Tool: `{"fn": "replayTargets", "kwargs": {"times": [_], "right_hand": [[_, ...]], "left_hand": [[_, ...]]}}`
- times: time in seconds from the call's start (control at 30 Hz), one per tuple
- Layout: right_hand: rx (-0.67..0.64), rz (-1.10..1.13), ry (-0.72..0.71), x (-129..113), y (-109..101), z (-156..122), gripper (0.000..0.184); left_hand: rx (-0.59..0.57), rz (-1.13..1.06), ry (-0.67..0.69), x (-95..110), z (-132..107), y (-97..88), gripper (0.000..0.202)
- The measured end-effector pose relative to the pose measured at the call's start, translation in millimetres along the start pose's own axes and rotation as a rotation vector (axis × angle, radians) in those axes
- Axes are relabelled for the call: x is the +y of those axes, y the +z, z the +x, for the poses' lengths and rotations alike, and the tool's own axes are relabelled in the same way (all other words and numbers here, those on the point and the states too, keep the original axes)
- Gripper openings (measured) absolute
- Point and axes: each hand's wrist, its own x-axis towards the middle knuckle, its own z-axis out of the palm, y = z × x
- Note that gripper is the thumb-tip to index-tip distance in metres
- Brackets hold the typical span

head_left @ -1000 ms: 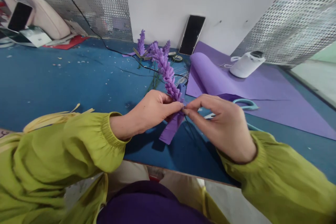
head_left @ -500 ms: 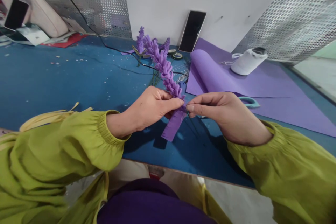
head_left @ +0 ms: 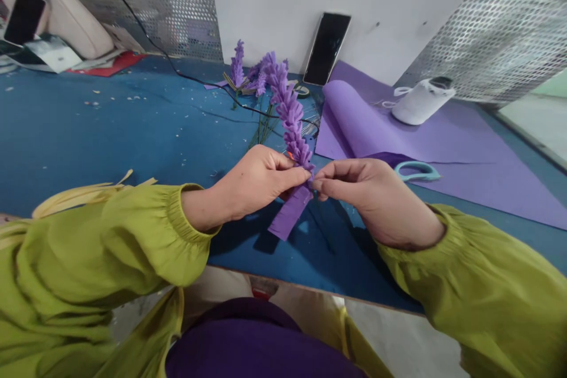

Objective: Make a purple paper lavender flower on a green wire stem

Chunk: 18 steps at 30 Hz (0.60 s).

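Note:
Between my hands is a purple felt lavender flower [head_left: 290, 111], its looped petals wound in a spiral and its tip pointing up and away from me. My left hand [head_left: 254, 184] pinches its lower end between thumb and fingers. From under that thumb hangs the loose end of a purple felt strip [head_left: 290, 214]. Close on the right, my right hand [head_left: 370, 195] has thumb and forefinger pinched at the flower's base, where a thin dark stem shows faintly below. The fingertips partly hide what lies between them.
Finished lavender flowers [head_left: 237, 65] lie at the back, near a black cable [head_left: 199, 80]. A phone [head_left: 328, 47] leans on the white board. On the right are purple felt sheets [head_left: 398, 136], blue-handled scissors [head_left: 417, 171] and a white container [head_left: 423, 103]. Another person's arm [head_left: 73, 15] is at far left.
The flower has swung more upright, its tip moving to the right. The loose strip end has shifted slightly left. Both hands keep their pinch at the base.

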Motion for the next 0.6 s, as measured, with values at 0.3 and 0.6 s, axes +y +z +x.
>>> {"fn": "replayTargets", "kwargs": {"times": [0.3, 0.6], "right_hand": [[0.087, 0.016, -0.066, -6.1, -2.0, -2.7, 0.011], [0.236, -0.42, -0.365, -9.2, 4.2, -9.7, 0.01]], "left_hand": [[-0.028, -0.263, -0.089, -0.4, 1.7, 2.1, 0.023], [0.021, -0.227, -0.072, -0.6, 1.0, 3.0, 0.021]]}}
